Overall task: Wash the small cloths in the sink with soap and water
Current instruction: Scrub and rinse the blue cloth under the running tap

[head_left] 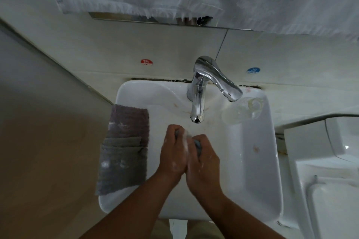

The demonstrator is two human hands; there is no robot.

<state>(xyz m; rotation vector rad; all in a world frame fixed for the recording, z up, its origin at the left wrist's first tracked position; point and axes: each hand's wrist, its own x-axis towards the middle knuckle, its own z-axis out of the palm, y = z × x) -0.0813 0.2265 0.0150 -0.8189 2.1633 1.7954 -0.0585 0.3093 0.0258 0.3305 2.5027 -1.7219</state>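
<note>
**Left hand [172, 153] and right hand [205, 163]: both gripping small cloth [198, 146]**

Head view. Hands pressed together, soapy, over the sink [258, 151], below the tap [197, 106]; no running water visible. Grey cloths [124, 151] draped on left rim, suds-flecked. Judged: scrubbing midway; rinsing, possibly further cloths, outstanding.

faucet [197, 106] over sink [258, 161], right half free
</note>
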